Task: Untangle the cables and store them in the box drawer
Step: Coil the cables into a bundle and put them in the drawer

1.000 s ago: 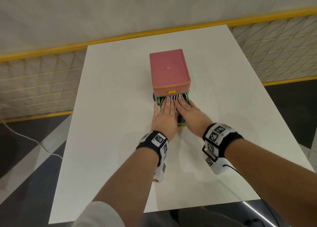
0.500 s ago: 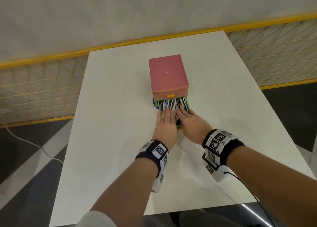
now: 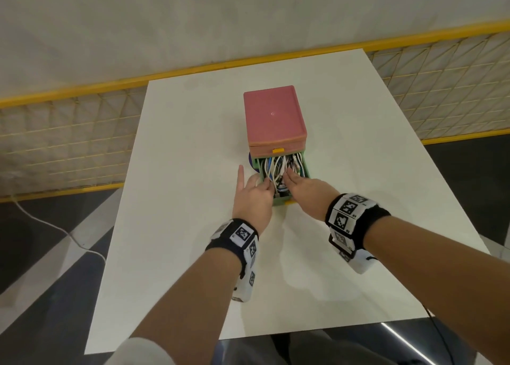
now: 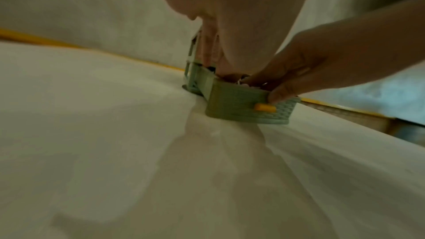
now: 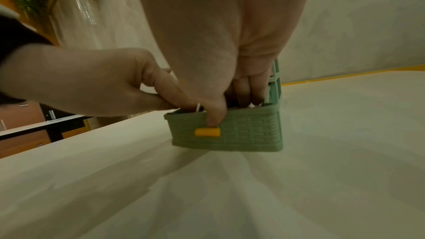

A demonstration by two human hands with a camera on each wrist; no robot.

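Cables (image 3: 278, 168), white w/ some blue and black, sit bunched inside the green drawer (image 3: 307, 171), which is pulled out toward the person from under the pink box (image 3: 273, 116) mid-table. Going left to right: left hand (image 3: 252, 196) is at the drawer's left edge, 1 finger stuck straight out over the table (image 3: 171, 199) while the others curl down into the cable pile; it seems to pinch a white strand, though which strand can't be told. That grip probably tucks a stray loop so it won't catch on the box front. Right hand (image 3: 306, 189) lies flatter, fingers fairly straight and pressing on the cables, thumb hooked over the drawer's front wall just above the yellow knob (image 5: 207, 132); likely this pins the bundle low and steadies the drawer. Cables look stored; closing the drawer seems to be what's left.
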